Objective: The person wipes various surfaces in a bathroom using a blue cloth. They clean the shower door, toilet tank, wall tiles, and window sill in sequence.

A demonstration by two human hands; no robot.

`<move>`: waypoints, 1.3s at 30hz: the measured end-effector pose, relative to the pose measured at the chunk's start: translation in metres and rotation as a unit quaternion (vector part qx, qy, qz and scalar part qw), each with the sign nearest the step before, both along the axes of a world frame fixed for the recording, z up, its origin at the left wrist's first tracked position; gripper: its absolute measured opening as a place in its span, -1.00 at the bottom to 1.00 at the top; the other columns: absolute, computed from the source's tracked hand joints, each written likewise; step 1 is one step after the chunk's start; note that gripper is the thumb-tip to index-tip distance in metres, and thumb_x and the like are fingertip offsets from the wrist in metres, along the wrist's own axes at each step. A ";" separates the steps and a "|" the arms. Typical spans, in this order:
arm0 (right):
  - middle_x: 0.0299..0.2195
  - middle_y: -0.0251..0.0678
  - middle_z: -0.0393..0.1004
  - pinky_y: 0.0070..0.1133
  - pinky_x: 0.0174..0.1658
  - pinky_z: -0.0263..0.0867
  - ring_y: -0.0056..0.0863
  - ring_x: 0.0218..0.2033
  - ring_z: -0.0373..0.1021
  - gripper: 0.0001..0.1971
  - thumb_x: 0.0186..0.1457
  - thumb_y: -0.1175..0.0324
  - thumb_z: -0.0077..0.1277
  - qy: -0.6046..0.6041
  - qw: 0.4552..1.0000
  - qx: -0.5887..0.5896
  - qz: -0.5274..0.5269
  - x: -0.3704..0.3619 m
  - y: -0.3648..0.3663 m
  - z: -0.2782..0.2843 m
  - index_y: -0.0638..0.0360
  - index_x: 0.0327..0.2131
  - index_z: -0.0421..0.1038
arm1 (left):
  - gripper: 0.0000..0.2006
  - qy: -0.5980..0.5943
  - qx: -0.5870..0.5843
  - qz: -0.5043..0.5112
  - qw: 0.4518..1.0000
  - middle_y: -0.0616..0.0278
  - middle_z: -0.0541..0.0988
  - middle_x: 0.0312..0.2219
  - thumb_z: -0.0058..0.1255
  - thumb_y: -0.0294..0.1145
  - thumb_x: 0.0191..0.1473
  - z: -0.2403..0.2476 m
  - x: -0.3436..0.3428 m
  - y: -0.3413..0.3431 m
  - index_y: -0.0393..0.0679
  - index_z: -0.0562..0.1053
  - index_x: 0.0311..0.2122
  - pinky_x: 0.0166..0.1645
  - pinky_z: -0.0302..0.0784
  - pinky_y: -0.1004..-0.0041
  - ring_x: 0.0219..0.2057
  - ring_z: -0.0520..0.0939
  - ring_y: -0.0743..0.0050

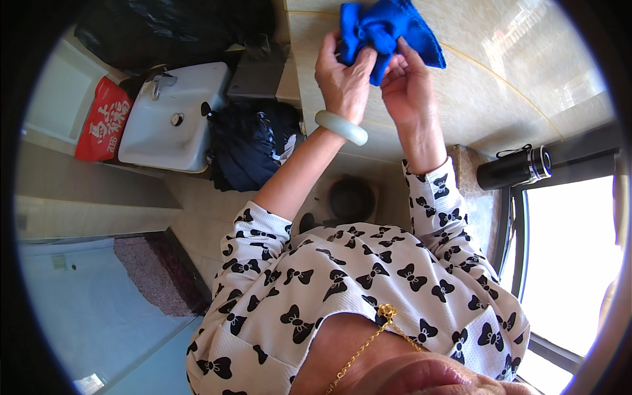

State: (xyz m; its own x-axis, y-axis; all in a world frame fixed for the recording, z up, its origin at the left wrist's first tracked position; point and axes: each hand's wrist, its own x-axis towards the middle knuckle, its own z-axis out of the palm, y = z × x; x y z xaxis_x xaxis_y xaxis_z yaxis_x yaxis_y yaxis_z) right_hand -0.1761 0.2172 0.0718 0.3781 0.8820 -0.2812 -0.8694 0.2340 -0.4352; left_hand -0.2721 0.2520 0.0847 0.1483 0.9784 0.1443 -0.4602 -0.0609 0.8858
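Observation:
A bright blue cloth, bunched and twisted in its middle, is held up in front of the tiled wall at the top of the head view. My left hand grips its left side, with the thumb pressed into the folds. On the other side, my right hand pinches the cloth between thumb and fingers. A loose corner spreads out to the upper right, and a short end hangs between the two hands. Some fingertips are hidden behind the fabric. A pale bangle circles my left wrist.
At the left stands a white washbasin with a tap, beside a red bag. Dark clothing hangs next to the basin. A black flask lies on the window ledge at the right. Below is a dark round container.

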 end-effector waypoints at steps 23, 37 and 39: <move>-0.37 -0.06 0.33 -0.46 -0.29 0.50 -0.26 -0.37 0.37 -0.87 0.04 0.59 -0.03 0.140 0.928 -0.343 -0.047 0.010 -0.028 -0.144 0.44 -0.32 0.28 | -0.66 0.185 -0.325 -0.056 0.926 0.19 0.54 -0.26 0.11 -0.38 -0.01 -0.166 -0.011 -0.027 -0.08 0.40 -0.08 -0.30 0.60 0.14 -0.28 0.60 0.31; -0.55 -0.37 0.43 -0.62 -0.46 0.44 -0.63 -0.57 0.38 -0.90 0.06 0.45 0.12 -0.214 0.970 -0.006 -0.120 0.030 -0.030 -0.001 0.22 -0.44 0.41 | -0.77 -0.015 -0.087 -0.100 0.991 0.38 0.55 -0.34 0.13 -0.35 0.05 -0.019 0.022 -0.009 -0.11 0.43 -0.18 -0.30 0.46 0.56 -0.34 0.53 0.67; -0.58 -0.39 0.38 -0.59 -0.49 0.44 -0.58 -0.59 0.37 -0.89 0.06 0.43 0.11 -0.247 0.958 -0.043 -0.137 0.022 -0.033 -0.019 0.21 -0.46 0.39 | -0.80 -0.020 -0.125 -0.088 0.988 0.38 0.53 -0.36 0.11 -0.40 0.05 -0.035 0.019 -0.017 -0.14 0.43 -0.20 -0.28 0.44 0.56 -0.35 0.50 0.69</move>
